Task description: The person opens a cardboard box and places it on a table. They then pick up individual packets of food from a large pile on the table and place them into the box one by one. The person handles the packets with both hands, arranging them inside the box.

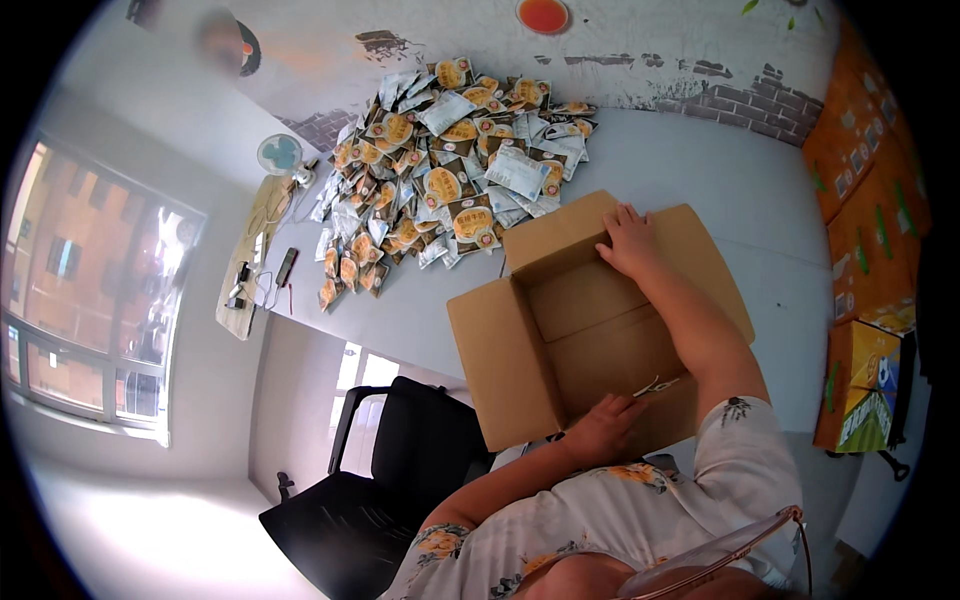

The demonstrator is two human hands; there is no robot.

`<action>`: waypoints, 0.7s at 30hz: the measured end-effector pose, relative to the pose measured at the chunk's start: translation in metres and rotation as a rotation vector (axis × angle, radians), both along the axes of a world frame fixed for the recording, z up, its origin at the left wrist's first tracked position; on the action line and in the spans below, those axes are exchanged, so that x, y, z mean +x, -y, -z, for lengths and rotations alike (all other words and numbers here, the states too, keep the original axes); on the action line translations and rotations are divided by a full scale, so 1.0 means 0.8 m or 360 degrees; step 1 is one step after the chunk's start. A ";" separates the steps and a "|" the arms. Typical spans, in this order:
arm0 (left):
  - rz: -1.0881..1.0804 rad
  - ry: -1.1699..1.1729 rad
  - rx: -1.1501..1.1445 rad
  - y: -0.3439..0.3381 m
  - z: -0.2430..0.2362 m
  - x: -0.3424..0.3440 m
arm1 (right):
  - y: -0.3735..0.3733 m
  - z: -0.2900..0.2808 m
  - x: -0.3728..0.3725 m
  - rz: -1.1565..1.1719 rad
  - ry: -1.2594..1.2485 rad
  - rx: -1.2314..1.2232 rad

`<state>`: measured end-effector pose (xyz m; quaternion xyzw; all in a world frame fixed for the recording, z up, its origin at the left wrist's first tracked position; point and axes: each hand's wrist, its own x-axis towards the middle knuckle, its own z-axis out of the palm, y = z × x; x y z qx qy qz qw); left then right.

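Observation:
A brown cardboard box [590, 330] stands at the near edge of the grey-white table with its top flaps spread, and its inside shows bare cardboard. My right hand [630, 243] reaches across it and grips the far wall near the right corner, fingers over the edge and thumb inside. At the near wall, my left hand [604, 428] is closed on the rim, its thumb hidden. Just beyond the left fingertips a thin pale strip [655, 386] shows against the cardboard; what it is I cannot make out.
Beyond the box lies a large heap of small brown-and-orange sealed packets [445, 185]. A small fan [281, 155] and a dark handheld device [287, 264] are at the left. A black office chair [425, 430] stands left of me. Orange cartons [870, 220] are stacked at the right.

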<state>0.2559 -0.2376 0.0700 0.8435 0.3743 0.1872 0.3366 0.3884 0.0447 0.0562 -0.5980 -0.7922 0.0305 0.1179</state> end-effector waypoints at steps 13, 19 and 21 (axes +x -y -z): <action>0.0247 -0.0466 -0.0411 0.003 -0.011 -0.041 | 0.044 0.018 -0.022 -0.0303 -0.0098 0.0433; -0.0173 -0.0374 -0.0230 0.007 -0.008 -0.084 | -0.007 0.012 -0.074 -0.0349 -0.0132 0.0119; -0.0242 -0.0272 -0.0083 0.006 -0.008 -0.094 | -0.018 0.003 -0.081 -0.0323 -0.0031 -0.0171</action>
